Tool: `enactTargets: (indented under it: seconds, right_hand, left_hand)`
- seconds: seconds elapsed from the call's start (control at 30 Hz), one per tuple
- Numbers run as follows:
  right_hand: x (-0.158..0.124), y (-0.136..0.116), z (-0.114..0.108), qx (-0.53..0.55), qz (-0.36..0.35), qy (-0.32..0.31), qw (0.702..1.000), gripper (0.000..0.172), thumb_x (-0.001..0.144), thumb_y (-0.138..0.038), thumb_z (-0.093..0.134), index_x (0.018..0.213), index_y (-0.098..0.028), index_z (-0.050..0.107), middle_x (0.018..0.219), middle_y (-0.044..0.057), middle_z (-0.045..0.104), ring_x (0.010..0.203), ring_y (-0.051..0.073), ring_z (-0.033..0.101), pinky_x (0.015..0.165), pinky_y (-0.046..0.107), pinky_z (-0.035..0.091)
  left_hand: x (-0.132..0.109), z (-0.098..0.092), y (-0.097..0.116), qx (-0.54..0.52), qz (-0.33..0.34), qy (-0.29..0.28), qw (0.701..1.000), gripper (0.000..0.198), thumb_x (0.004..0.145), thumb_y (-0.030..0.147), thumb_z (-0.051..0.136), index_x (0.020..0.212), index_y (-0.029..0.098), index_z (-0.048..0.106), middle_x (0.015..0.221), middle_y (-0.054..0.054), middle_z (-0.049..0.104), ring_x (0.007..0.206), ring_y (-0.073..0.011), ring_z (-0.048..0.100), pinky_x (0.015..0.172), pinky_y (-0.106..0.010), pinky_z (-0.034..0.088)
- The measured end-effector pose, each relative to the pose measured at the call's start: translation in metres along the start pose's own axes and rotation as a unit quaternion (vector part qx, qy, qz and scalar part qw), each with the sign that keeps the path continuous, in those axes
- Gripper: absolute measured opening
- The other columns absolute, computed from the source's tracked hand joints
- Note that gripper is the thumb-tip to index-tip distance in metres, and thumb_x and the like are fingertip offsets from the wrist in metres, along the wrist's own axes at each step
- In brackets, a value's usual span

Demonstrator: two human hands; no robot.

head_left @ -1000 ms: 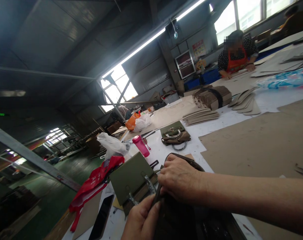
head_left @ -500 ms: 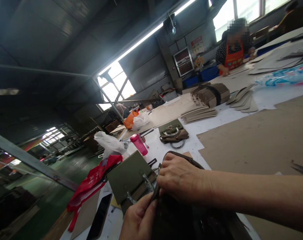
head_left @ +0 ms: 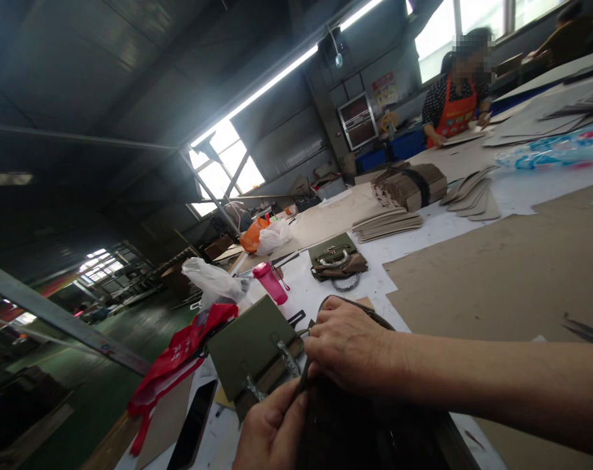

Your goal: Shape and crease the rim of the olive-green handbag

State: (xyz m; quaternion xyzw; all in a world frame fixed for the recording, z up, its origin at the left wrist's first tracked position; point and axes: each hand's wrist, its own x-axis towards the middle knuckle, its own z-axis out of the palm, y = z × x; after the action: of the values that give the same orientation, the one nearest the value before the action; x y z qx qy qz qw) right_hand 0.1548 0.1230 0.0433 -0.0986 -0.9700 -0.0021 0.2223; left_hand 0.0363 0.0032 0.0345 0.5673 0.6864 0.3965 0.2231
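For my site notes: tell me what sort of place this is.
Probably a handbag workshop: olive handbags lie on a long worktable, stacks of cut pieces sit nearby, and a co-worker in an orange apron works further along.

Left hand [head_left: 271, 427] low, curled; right hand [head_left: 351, 347] arched above

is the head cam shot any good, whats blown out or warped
In the head view, the slanted window and strip light blow out to white, the wide lens tilts and bends the whole scene, and the dark bag under the left hand and right hand sinks into murky shadow.
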Motion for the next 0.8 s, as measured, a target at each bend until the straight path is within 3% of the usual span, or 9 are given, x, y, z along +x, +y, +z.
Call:
enactTargets:
  seconds: [0.2, 0.47, 0.8]
  right_hand:
    - [0.001, -0.001, -0.002, 0.004, 0.02, -0.016, 1.0, 0.019, 0.074, -0.032, 0.057, 0.066, -0.015, 0.059, 0.068, 0.005, 0.063, 0.066, 0.019, 0.053, 0.068, 0.034, 0.028]
    - [-0.006, 0.006, -0.006, -0.002, 0.021, -0.023, 1.0, 0.019, 0.073, -0.033, 0.057, 0.066, -0.016, 0.06, 0.068, 0.004, 0.063, 0.068, 0.019, 0.052, 0.069, 0.033, 0.028]
    - [-0.025, 0.022, -0.015, -0.002, 0.044, -0.011, 0.999, 0.014, 0.078, -0.028, 0.051, 0.072, -0.017, 0.057, 0.075, 0.003, 0.061, 0.073, 0.016, 0.047, 0.072, 0.031, 0.026]
  left_hand:
    - [0.001, -0.002, -0.001, -0.017, -0.029, -0.035, 0.999, 0.035, 0.071, 0.042, 0.051, 0.088, 0.015, 0.065, 0.066, -0.002, 0.062, 0.067, -0.0164, 0.054, 0.058, -0.019, 0.043]
    - [0.018, -0.001, 0.006, -0.077, -0.117, -0.133, 0.981, 0.033, 0.066, 0.041, 0.057, 0.062, 0.009, 0.065, 0.05, 0.0, 0.049, 0.05, -0.0083, 0.04, 0.045, -0.016, 0.029]
    - [0.032, 0.01, 0.001, -0.086, -0.093, -0.121, 0.985, 0.032, 0.069, 0.038, 0.052, 0.059, 0.008, 0.063, 0.045, 0.002, 0.044, 0.044, -0.006, 0.032, 0.041, -0.016, 0.022]
